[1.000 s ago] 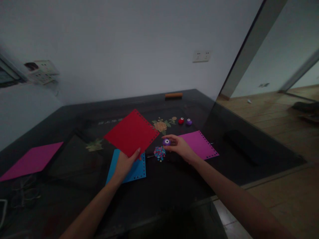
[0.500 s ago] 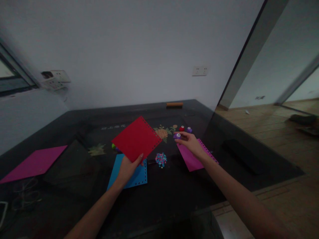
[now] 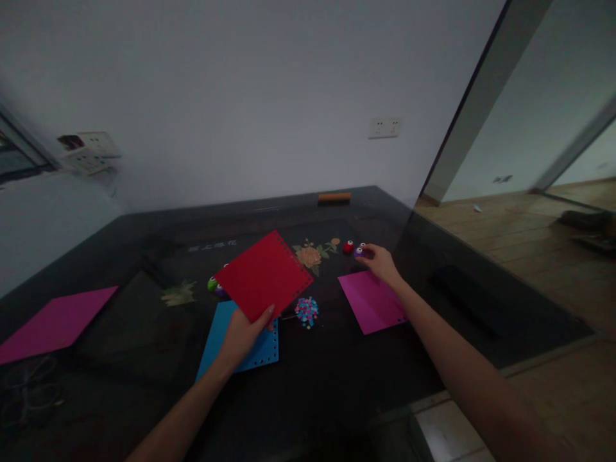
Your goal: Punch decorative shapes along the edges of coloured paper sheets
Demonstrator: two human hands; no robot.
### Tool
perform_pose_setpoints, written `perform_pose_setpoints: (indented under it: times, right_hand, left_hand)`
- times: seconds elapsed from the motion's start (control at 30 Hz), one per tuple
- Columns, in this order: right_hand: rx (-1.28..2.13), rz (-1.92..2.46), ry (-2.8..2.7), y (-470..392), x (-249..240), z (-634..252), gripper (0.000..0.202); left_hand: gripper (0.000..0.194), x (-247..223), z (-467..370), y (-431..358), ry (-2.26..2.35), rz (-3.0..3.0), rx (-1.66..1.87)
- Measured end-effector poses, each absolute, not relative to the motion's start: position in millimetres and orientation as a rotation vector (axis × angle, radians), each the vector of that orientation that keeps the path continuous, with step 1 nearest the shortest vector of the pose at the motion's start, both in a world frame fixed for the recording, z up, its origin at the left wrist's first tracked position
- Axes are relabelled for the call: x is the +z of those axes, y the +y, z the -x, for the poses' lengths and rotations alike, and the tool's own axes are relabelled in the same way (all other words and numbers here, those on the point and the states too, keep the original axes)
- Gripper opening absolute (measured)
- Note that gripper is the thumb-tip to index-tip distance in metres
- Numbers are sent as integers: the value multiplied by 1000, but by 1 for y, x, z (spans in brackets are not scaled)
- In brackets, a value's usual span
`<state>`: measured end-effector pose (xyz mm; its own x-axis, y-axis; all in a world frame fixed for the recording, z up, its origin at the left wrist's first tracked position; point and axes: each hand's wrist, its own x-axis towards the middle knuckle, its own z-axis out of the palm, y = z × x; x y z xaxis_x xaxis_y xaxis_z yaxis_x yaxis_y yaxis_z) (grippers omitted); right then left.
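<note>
Left hand [image 3: 242, 338] pinching red sheet [image 3: 264, 274], corner pointing away, holed edge rightward, right hand [image 3: 382, 262] pinching purple ball [image 3: 359, 253], eye upward.

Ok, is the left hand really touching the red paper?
Touching. The head view shows the left hand gripping the red paper near its lower corner, with the thumb lying on top.

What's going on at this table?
The left hand holds a red sheet with punched edges, partly over a blue punched sheet. The right hand has its fingertips on a small purple ball with an eye, close to a similar red ball; whether the purple one rests on the table is unclear. A pile of pink and blue bits lies between the hands.
</note>
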<state>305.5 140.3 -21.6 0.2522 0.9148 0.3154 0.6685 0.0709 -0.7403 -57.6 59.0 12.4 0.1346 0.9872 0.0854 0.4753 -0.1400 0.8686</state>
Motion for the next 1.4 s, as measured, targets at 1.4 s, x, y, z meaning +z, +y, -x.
perform_pose_setpoints:
  times: [1.4]
  right_hand:
    - [365, 1565, -1643, 139, -16, -281, 17]
  left_hand:
    - [40, 11, 58, 60, 1405, -1768, 808]
